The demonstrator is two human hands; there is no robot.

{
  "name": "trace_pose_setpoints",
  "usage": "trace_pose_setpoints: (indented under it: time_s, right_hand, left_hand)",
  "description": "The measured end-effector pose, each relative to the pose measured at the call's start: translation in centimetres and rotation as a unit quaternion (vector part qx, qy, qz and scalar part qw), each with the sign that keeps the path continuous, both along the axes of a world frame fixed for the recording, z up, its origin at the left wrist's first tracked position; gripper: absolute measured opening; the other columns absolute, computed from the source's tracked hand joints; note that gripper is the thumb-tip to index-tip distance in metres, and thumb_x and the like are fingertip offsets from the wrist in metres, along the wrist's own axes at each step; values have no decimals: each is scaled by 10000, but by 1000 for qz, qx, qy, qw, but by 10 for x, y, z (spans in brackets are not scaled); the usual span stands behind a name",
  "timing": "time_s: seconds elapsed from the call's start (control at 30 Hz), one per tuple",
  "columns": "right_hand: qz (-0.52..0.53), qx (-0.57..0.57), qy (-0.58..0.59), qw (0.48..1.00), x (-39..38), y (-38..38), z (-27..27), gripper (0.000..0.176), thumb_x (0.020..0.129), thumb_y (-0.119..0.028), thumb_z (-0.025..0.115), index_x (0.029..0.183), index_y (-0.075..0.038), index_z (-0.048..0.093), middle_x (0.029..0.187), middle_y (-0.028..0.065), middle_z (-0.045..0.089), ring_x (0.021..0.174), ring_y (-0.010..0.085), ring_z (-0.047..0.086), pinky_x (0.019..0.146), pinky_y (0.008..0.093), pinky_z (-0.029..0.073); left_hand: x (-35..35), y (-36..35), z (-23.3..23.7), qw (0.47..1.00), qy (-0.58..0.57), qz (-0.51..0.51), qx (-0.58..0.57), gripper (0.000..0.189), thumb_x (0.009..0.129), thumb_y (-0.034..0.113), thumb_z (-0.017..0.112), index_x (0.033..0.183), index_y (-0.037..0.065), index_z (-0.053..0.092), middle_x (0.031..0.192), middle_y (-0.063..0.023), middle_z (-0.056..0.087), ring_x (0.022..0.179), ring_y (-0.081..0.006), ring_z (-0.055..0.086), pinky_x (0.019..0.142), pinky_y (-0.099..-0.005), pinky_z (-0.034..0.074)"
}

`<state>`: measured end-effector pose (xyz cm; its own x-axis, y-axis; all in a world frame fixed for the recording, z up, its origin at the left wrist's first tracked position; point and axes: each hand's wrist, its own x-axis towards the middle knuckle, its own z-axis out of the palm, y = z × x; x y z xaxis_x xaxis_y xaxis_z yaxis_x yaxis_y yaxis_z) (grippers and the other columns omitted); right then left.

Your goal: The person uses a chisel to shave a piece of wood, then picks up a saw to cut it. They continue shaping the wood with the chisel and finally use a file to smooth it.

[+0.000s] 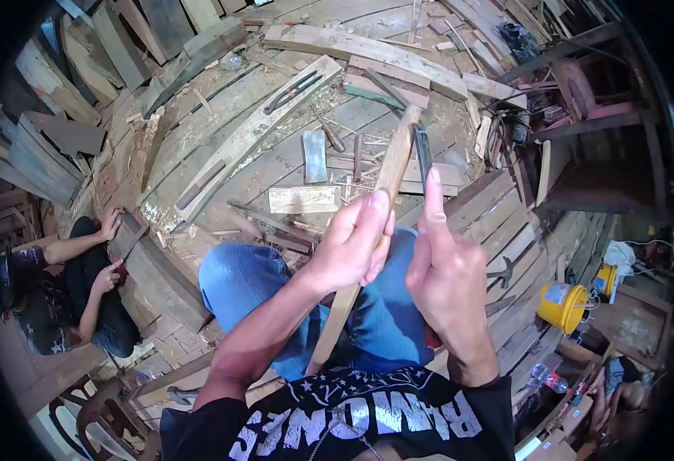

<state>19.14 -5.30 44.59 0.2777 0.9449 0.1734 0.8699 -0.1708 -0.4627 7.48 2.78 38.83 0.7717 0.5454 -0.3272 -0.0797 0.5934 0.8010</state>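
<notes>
My left hand (356, 242) is wrapped around a long wooden stick (396, 160), its thumb lying along the wood. The stick slants up and away from my lap, and its far end is tapered. My right hand (448, 276) grips a narrow dark-bladed knife (423, 150), the index finger stretched along the blade. The blade lies beside the tapered end, its tip close to the wood. The knife's handle is hidden in my fist. The stick's lower end (325, 349) passes between my jeans-clad legs (245, 280).
A co-worker (52, 292) sits at the left, both hands at a wooden board (156, 265). Ahead lie a pale wood block (303, 200), a sharpening stone-like grey slab (314, 156), a long plank (260, 138) and shavings. Yellow buckets (562, 306) and a hammer (502, 273) are at the right.
</notes>
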Motion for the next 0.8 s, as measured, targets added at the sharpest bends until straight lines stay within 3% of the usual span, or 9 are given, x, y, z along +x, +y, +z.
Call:
trace_pose_setpoints:
  time_s: [0.13,0.23,0.4,0.57,0.6,0.67,0.8]
  right_hand:
    - [2,3,0,1000,3,8,-1,669,770,93,559,1409,-25,399,562,154,563,467,290,594,466,383,443]
    - [17,14,-22,1000,6,12,-12,711,741,-9,615,1399,63,354,528,154,556,426,302,570,433,428,454]
    - [13,22,-29,999,10,13,-17,679,759,-46,623,1387,53,387,501,150,532,421,299,570,420,434,450]
    - [-15,-30,-69,997,9,6,-12,722,782,-111,624,1429,22,332,551,181,556,434,344,577,414,453,453]
    - [-15,-31,-71,997,7,5,-10,722,782,-111,624,1429,22,332,551,181,556,434,344,577,414,453,453]
    - [-33,-52,-81,995,4,5,-7,664,781,29,573,1412,24,365,566,158,563,460,298,574,456,419,444]
    - [-27,-90,-111,989,-4,1,0,665,783,10,572,1414,24,362,554,159,558,446,297,567,446,429,438]
  left_hand:
    - [3,5,-2,1000,-1,9,3,454,1024,457,284,840,68,431,460,0,372,331,-101,390,321,-247,329]
    - [6,8,0,1000,20,18,13,514,1015,494,260,801,65,443,447,10,366,318,-88,365,308,-231,319]
    - [13,7,-1,999,37,36,8,556,1001,538,250,773,77,460,440,22,368,312,-76,360,299,-211,313]
    - [16,4,1,999,46,26,-1,553,1001,537,253,766,79,457,442,25,365,314,-74,360,298,-211,318]
    - [17,3,1,999,42,27,5,552,1001,537,253,765,80,456,443,26,364,314,-73,360,298,-212,321]
    - [19,3,1,999,43,26,6,548,1003,530,250,764,82,456,445,27,366,315,-71,359,299,-211,324]
    - [18,3,0,998,52,30,14,537,1012,509,240,761,86,457,448,27,371,318,-68,360,300,-213,331]
